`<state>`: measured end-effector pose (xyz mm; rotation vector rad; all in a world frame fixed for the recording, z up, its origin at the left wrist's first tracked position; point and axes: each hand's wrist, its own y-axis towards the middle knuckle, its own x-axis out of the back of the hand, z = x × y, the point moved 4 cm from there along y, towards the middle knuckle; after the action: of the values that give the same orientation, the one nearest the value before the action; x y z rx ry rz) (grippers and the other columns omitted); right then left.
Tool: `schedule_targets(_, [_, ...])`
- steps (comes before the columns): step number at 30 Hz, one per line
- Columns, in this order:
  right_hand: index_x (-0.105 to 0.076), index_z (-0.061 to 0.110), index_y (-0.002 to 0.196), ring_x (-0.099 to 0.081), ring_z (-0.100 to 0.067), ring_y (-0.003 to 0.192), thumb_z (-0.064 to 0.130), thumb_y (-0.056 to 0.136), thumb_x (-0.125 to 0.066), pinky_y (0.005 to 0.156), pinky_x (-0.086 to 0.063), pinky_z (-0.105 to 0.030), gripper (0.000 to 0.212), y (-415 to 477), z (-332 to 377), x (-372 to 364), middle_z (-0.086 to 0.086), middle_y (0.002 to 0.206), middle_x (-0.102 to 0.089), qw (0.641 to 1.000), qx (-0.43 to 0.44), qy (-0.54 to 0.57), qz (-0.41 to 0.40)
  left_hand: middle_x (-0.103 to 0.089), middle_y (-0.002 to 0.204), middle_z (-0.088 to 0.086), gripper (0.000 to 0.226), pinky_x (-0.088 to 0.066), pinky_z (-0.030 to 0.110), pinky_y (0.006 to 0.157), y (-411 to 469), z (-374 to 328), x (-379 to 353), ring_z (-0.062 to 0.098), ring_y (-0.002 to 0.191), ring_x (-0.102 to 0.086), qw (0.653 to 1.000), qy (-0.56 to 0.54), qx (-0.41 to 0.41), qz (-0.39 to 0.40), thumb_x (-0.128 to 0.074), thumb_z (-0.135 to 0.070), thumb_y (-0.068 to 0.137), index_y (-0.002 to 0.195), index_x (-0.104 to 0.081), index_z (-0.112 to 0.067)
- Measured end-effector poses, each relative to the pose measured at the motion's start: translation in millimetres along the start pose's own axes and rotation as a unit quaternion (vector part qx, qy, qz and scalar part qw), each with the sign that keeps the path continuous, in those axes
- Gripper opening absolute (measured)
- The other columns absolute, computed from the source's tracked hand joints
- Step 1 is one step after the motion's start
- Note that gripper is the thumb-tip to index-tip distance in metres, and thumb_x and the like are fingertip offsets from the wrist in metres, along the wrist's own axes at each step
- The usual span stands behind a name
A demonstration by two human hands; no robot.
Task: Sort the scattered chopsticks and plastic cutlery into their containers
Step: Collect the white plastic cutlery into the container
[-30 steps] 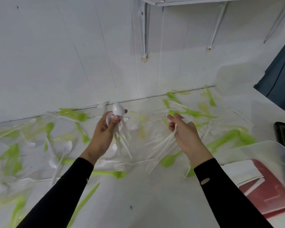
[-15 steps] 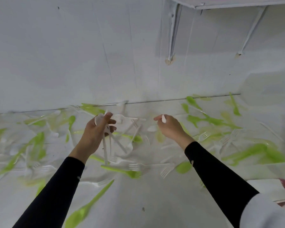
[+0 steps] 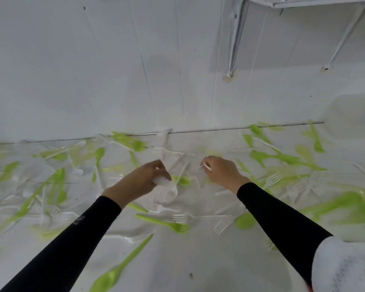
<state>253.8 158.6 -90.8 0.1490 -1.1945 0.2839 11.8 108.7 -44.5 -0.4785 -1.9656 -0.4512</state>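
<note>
Lay loose on the table [image 3: 198,260], nearer than the fingers: a green spoon [image 3: 107,277], a green fork [image 3: 173,226]. Looked like the gathering step. Gripped white cutlery [image 3: 161,181], seemingly spoons, inside the curled fingers [image 3: 159,166] of the left hand [image 3: 139,180]. Pinched a thin white piece [image 3: 206,166] at the fingertips of the right hand [image 3: 223,172]. Left white forks [image 3: 166,151] scattered just beyond the fingers. Showed no containers anywhere; probably needed next: more white pieces picked up, then a container found.
</note>
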Motion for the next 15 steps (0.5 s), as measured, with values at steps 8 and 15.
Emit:
schedule_targets(8, [-0.055,0.038,0.123,-0.065,-0.018,0.083,0.024,0.096,-0.042,0.074,-0.052,-0.033,0.033,0.6,-2.0,60.2,0.006,0.085,-0.075,0.933,-0.073,0.306,-0.172,-0.052,0.123,-0.010,0.041,-0.042,0.023,0.067,7.5,-14.6,-55.1,0.014,0.103,-0.054,0.975,0.111,-0.121,0.152,-0.066,-0.003,0.080,0.106,-0.068,-0.034])
schedule_targets(15, [-0.058,0.015,0.114,-0.073,-0.029,0.088,0.003,0.097,-0.037,0.075,-0.060,-0.038,0.029,-14.2,2.1,86.6,-0.010,0.110,-0.069,0.751,-0.101,0.633,-0.156,-0.061,0.091,-0.005,0.015,-0.049,0.027,0.068,29.5,-39.6,-43.7,0.013,0.085,-0.051,0.987,0.051,-0.153,0.000,-0.071,-0.024,0.085,0.096,-0.062,-0.020])
